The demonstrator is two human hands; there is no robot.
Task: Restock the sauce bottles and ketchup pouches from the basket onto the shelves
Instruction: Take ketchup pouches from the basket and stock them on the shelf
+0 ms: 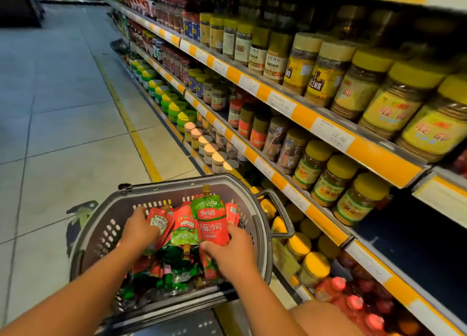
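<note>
Both hands in basket (83,237). Right hand (231,251) clamped on upright pouch (211,222), ready for shelf (323,224); left hand (140,228) fingers curled on Heinz pouch (158,222), sorting.

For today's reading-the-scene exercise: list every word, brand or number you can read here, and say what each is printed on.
"HEINZ": red pouch under the left hand.
"今明后" and "番茄沙司": green-topped pouch in the right hand grip.
"12.00": price tag on the upper shelf rail.
"9.80": price tag, same rail.
Jar labels and remaining tags: too blurred to read.
</note>
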